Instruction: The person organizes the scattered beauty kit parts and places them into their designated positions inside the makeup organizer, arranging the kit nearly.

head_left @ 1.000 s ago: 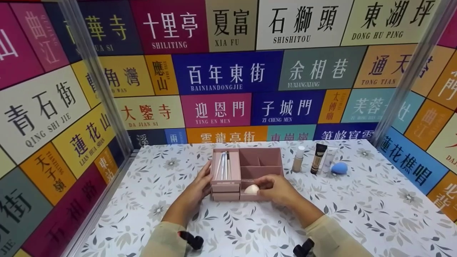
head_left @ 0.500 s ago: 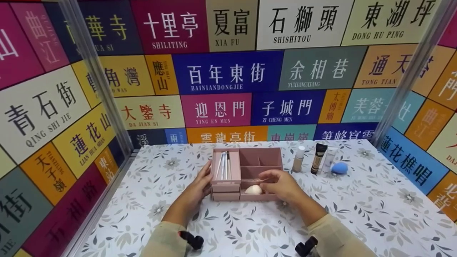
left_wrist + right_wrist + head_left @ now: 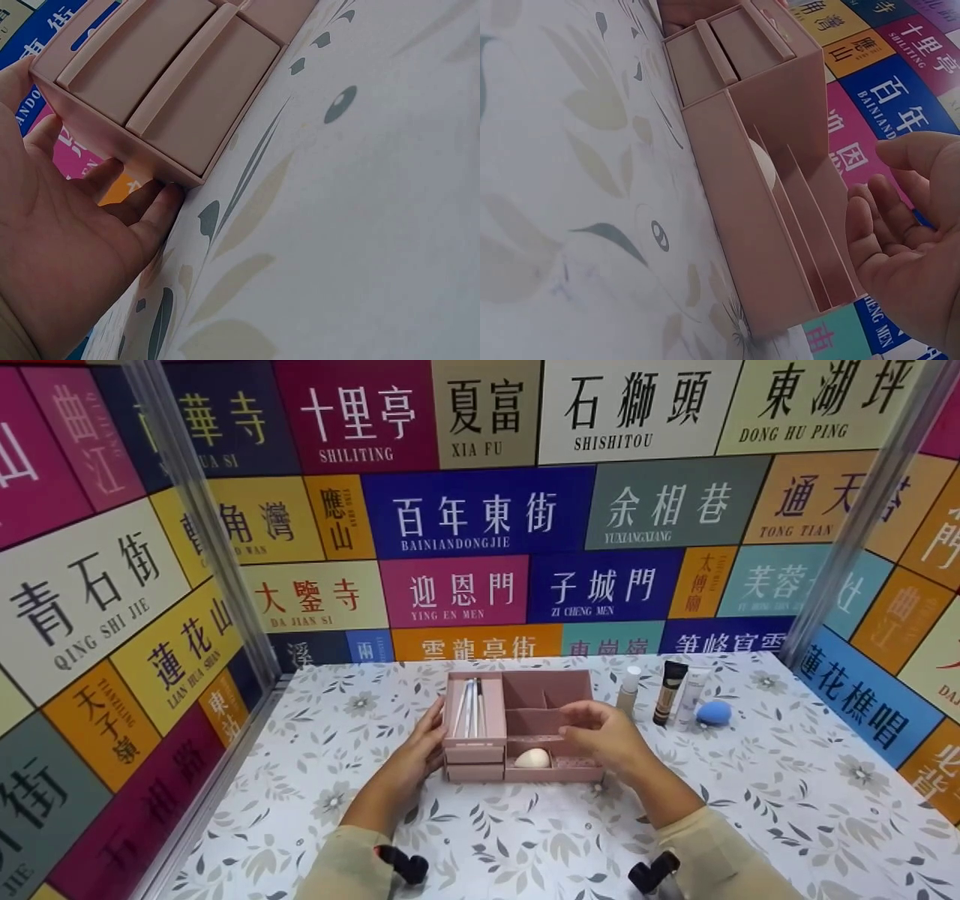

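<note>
A pink desktop organizer (image 3: 475, 754) stands on the table, with two small drawers at its lower left. My left hand (image 3: 409, 754) rests its fingers against the organizer's left side, as the left wrist view also shows. Slim brushes (image 3: 471, 709) lie in the top left tray. In the front right compartment sits a cream makeup sponge (image 3: 532, 758), partly hidden by the front wall in the right wrist view. My right hand (image 3: 613, 739) is above the organizer's right end, fingers loosely bent, with nothing between them (image 3: 911, 236).
Right of the organizer stand a foundation bottle (image 3: 628, 687), its lower part behind my right hand, a black-and-gold tube (image 3: 667, 697) and a white tube (image 3: 690, 699). A blue makeup sponge (image 3: 713, 712) lies beside them. Sign-printed panels (image 3: 480, 510) border the floral table (image 3: 330, 802).
My right hand has let go of the cream sponge and moved up and right. The sponge now lies in the front compartment. My left hand has stayed at the organizer's side.
</note>
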Action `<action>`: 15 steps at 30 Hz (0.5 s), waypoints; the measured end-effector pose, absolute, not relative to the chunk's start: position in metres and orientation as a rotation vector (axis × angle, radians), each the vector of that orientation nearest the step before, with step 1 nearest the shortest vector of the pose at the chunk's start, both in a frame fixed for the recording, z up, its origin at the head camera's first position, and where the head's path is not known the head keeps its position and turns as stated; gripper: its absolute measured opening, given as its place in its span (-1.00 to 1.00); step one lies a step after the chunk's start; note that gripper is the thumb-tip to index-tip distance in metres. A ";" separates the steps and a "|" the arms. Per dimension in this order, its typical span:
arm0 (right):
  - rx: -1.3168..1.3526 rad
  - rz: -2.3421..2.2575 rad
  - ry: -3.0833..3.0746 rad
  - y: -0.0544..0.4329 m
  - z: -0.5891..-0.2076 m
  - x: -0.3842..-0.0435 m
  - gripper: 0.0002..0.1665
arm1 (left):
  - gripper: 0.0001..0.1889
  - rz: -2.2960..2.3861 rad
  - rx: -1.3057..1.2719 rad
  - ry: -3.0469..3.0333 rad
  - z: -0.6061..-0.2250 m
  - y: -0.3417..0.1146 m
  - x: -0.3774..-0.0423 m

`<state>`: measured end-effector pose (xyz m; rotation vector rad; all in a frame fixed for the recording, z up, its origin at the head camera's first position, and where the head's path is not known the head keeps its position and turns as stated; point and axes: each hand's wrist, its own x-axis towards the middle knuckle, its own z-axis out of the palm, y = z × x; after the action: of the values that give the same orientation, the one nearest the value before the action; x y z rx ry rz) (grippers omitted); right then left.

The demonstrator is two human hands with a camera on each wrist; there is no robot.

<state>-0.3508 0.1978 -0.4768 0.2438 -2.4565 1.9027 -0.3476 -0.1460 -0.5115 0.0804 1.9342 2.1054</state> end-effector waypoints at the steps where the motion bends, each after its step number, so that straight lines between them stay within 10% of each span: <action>1: 0.235 1.898 -2.458 0.198 -0.476 -0.351 -0.53 | -0.35 2.106 0.083 1.936 -0.511 -0.146 -0.348; 15: 0.221 1.853 -2.410 0.232 -0.459 -0.349 -0.46 | -0.37 2.122 0.114 1.929 -0.513 -0.146 -0.348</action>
<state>-0.3485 0.2320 -0.4594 0.2213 -2.4100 1.8529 -0.3483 -0.1464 -0.5129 0.1139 1.9288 2.1224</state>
